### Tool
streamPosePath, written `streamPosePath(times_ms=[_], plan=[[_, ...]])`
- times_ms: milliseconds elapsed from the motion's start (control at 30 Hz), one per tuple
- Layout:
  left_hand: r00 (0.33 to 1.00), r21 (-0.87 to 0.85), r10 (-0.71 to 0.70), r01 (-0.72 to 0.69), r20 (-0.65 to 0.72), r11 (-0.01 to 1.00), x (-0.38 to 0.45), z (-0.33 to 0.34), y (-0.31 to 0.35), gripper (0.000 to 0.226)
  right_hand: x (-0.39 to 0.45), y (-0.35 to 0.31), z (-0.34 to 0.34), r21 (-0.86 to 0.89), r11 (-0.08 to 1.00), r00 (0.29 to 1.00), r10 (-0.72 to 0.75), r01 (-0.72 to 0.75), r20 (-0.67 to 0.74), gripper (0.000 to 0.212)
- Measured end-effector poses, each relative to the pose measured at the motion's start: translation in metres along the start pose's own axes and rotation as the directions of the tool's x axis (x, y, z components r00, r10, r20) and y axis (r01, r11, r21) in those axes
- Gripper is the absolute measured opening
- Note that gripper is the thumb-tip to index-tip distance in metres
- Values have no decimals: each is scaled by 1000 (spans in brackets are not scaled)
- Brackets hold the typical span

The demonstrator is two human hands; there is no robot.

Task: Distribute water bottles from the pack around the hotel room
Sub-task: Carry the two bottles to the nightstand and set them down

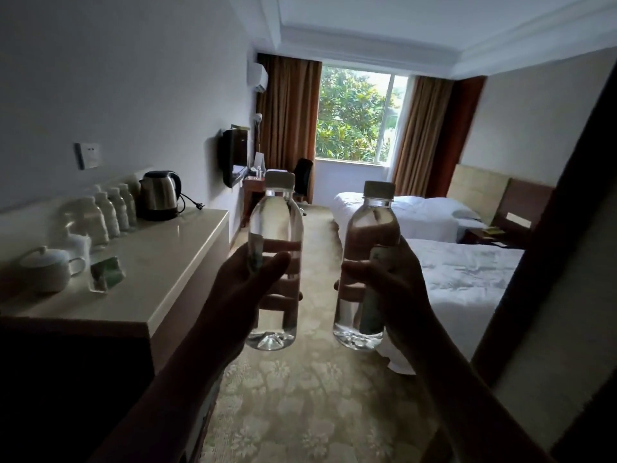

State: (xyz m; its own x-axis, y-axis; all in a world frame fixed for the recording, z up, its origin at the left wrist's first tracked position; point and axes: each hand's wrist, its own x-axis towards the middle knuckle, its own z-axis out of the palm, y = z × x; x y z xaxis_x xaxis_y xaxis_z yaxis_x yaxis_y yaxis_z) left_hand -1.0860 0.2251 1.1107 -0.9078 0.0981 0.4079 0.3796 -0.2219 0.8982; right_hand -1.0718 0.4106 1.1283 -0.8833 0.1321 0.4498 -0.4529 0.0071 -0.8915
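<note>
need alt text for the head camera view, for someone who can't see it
A person's left hand and right hand each hold an upright capped water bottle, left bottle and right bottle, out in front in a dim hotel room. A counter at left carries a kettle and a row of bottles; two white beds lie at right before a curtained window.

We held both forearms raised and stretched forward, converging toward the middle of the view. Our left hand (243,289) gripped a bottle (274,262) upright, thumb across its near side and fingers curled round the far side. Our right hand (390,285) gripped a second bottle (367,262) likewise, tilted slightly, the two hands near each other but apart
</note>
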Motion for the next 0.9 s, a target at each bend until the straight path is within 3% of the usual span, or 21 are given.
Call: streamPosePath(times_ms=[300,667,900], plan=[[999,14,-44,43,25,999,140,-14,-79,30,129,86,-6,-34,999,997,-18,15,-80,41],[997,35,-69,69,-20,997,349,11,-194,35,343,215,-47,39,999,999,-18,19,-29,41],[998,65,-62,63,-12,996,478,7,-242,44,471,273,-49,-50,998,1000,-24,23,-18,56]])
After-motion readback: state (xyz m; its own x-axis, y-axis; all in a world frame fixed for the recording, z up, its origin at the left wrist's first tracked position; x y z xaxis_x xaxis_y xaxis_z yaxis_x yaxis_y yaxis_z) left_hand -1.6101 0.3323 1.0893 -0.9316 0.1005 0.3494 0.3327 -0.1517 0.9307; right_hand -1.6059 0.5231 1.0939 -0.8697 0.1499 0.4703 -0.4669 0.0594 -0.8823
